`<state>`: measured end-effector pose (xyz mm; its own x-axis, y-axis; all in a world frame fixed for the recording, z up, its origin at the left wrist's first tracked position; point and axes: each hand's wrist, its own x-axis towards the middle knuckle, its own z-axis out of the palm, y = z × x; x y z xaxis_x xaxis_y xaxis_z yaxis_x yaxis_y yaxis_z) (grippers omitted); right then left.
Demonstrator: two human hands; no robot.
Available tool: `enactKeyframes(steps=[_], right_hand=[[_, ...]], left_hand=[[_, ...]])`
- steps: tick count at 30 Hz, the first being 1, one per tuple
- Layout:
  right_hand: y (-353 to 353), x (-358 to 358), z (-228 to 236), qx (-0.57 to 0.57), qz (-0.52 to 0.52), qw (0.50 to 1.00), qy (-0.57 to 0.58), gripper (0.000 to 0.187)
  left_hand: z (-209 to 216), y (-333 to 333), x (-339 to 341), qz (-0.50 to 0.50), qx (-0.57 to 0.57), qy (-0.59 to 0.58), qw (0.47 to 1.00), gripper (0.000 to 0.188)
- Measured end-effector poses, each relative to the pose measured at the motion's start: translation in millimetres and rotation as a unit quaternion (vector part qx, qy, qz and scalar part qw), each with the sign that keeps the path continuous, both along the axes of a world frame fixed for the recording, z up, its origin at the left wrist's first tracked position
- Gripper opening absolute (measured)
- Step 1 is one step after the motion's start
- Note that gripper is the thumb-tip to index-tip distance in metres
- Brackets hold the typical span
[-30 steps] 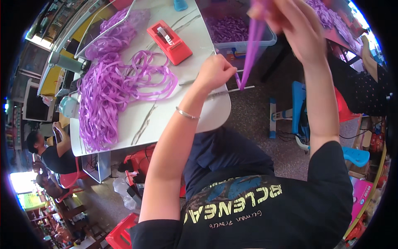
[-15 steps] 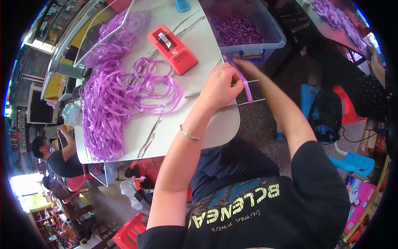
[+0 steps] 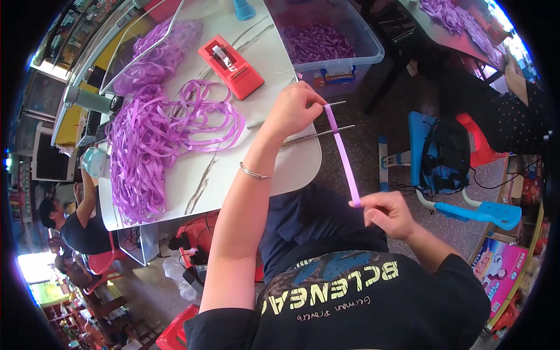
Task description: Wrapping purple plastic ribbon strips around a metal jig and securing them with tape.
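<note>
A narrow purple ribbon [image 3: 346, 163] runs taut from two thin metal rods down toward my body. The upper rod [image 3: 336, 104] and lower rod [image 3: 315, 137] stick out past the table's right edge, and the ribbon crosses both. At the upper rod, my left hand [image 3: 296, 109] is closed, pinching the ribbon's far end. My right hand [image 3: 391, 214] grips the near end between thumb and fingers, over my lap. Left of the rods, a tangled heap of purple ribbon [image 3: 137, 157] covers part of the white table [image 3: 233, 181], with loose loops spreading from it.
Beyond my left hand stands a red tape dispenser [image 3: 248, 81]. A clear plastic bin [image 3: 373, 52] of short purple pieces is off the table's far right side. To the right are a blue chair [image 3: 490, 216] and a black bag [image 3: 446, 154]. Other people sit left and right.
My right hand has swung from beyond the rods back toward my body, drawing the ribbon out straight. My left hand stays by the rods. The whole view has shifted slightly.
</note>
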<state>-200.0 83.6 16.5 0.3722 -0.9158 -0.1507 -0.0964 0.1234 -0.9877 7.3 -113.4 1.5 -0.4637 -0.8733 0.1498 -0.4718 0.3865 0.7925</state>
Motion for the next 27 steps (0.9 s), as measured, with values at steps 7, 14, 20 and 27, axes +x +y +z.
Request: enactKeyframes(steps=[7, 14, 20, 27], right_hand=[[-136, 29, 46, -0.237, -0.009, 0.971, -0.018, 0.023], [-237, 31, -45, -0.030, -0.047, 0.996, -0.074, 0.022], [-202, 29, -77, 0.163, -0.058, 0.981, -0.086, 0.022], [-132, 29, -95, 0.205, -0.100, 0.956, -0.185, 0.019]], left_hand=[[5, 1, 4, -0.011, 0.010, -0.041, 0.999, 0.019], [3, 2, 2, 0.002, -0.028, -0.023, 0.999, 0.015], [-2, 4, 1, 0.024, -0.052, -0.005, 0.998, 0.016], [1, 2, -5, 0.026, -0.041, -0.043, 0.998, 0.018]])
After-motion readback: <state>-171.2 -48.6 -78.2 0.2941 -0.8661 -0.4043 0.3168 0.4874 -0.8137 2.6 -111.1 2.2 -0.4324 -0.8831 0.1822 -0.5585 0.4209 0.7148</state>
